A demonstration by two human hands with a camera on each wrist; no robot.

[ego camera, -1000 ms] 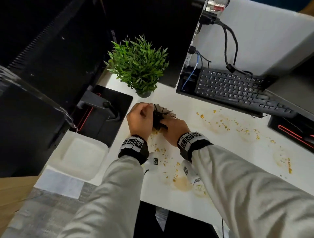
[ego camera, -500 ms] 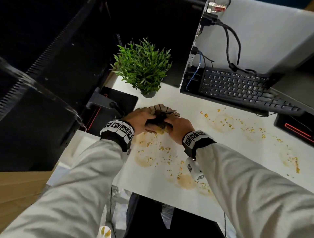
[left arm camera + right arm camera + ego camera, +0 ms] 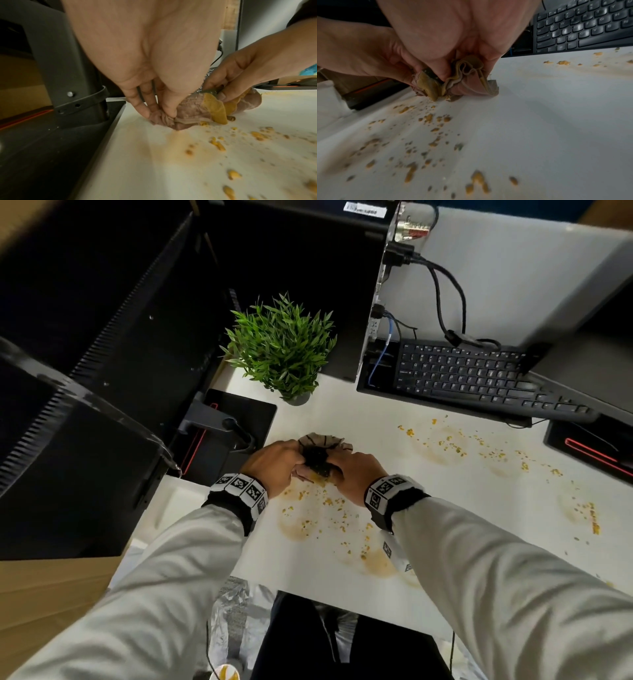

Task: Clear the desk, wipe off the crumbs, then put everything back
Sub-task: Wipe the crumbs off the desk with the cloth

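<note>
Stained cloth [image 3: 320,455] bunched on desk [image 3: 428,508], left hand [image 3: 274,463] pinching one end, right hand [image 3: 356,474] gripping the other

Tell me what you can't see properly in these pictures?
- Cloth: head view, mostly covered by the left hand and right hand.
- Plant pot: head view, leaves hide nearly all.
- Near crumbs: right wrist view, blurred.
- Keyboard: right wrist view, cut off by the edge.
</note>
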